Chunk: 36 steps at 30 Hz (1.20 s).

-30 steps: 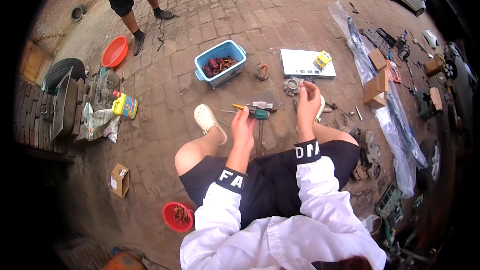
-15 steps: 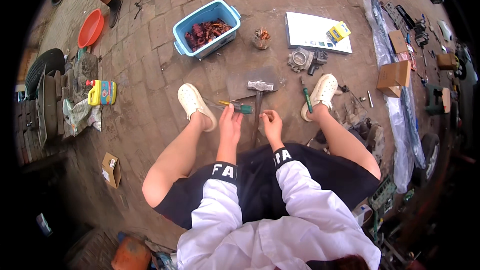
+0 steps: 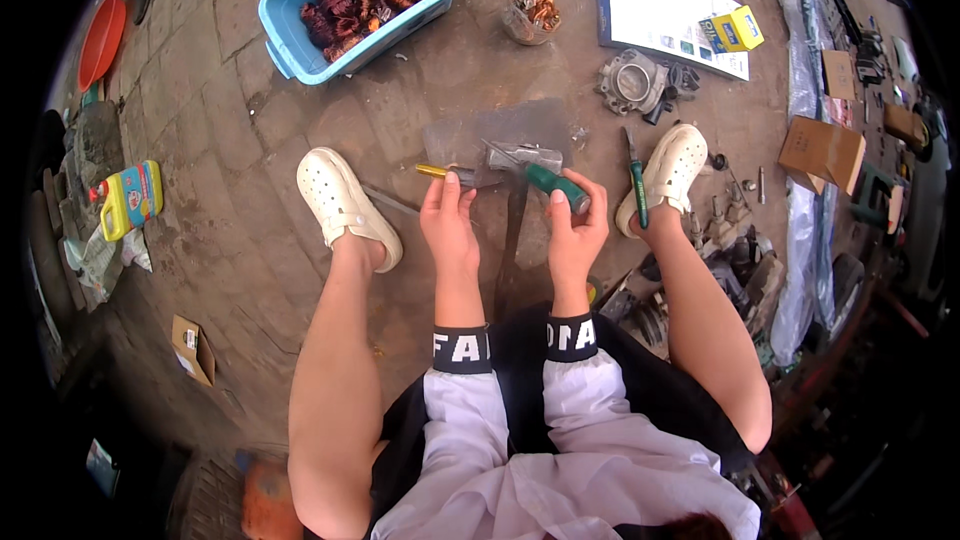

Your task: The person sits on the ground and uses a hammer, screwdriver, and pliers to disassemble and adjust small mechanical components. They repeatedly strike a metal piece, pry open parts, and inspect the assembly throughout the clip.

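My left hand is closed, thumb against fingers, on a small cylindrical part with a yellow end and a grey body. My right hand grips the green handle of a screwdriver. Its thin shaft points up and left, toward the grey part. Beneath both hands a sledgehammer lies with its steel head on a flat dark plate. Whether the screwdriver tip touches the part or only passes above the hammer head, I cannot tell.
A blue tub of copper windings and a small clear bowl of copper scraps stand ahead. At right are a throttle body, a white box, and another green-handled tool by my shoe. A yellow jug stands left.
The green-handled screwdriver has passed from my left hand to my right. The yellow-ended part stays in my left hand. The view has shifted closer to the ground.
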Each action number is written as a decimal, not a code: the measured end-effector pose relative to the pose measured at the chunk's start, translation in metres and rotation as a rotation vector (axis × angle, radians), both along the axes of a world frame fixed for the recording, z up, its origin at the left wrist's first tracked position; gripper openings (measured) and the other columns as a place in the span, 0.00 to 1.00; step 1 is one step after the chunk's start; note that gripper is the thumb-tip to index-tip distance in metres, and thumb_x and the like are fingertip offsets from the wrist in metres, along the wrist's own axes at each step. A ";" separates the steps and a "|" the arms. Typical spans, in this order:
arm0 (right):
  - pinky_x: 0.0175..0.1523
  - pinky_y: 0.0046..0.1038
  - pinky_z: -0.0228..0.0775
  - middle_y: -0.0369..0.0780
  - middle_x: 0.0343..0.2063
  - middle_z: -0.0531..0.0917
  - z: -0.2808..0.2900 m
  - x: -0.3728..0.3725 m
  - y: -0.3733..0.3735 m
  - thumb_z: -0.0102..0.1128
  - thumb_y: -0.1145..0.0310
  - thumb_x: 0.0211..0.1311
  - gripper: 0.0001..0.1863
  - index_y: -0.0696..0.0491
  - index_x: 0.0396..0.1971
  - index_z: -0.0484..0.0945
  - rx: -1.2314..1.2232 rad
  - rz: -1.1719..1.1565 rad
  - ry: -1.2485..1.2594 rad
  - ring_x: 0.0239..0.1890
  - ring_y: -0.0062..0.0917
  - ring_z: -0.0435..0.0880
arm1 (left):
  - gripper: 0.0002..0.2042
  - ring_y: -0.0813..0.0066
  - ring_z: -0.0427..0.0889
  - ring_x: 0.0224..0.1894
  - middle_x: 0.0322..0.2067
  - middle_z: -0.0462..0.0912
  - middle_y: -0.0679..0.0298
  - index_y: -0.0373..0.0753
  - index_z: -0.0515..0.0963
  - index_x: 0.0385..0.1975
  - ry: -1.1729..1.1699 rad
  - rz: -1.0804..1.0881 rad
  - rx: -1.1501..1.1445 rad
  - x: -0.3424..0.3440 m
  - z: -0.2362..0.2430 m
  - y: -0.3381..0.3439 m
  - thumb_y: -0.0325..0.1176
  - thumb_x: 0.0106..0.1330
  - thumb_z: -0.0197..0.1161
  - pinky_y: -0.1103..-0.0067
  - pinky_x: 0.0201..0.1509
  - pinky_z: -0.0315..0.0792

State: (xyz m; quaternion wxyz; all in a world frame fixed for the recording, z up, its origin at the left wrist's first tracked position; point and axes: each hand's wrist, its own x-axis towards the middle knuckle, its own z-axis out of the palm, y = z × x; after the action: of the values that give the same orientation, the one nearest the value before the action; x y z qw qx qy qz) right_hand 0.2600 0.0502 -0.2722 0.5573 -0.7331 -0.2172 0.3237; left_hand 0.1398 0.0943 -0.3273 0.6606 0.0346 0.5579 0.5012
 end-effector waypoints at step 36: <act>0.37 0.29 0.70 0.39 0.29 0.80 0.018 -0.012 0.019 0.67 0.69 0.45 0.13 0.55 0.33 0.79 0.037 0.117 -0.681 0.31 0.30 0.75 | 0.16 0.71 0.72 0.40 0.46 0.70 0.60 0.40 0.77 0.45 1.211 -0.410 0.380 0.018 -0.020 0.023 0.27 0.55 0.68 0.77 0.44 0.70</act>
State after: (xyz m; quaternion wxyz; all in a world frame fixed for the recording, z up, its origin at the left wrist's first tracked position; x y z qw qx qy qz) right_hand 0.2478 0.0691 -0.2545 0.4465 -0.7752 -0.4382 0.0881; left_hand 0.1578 0.1170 -0.3471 0.2949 0.5311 0.7145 0.3472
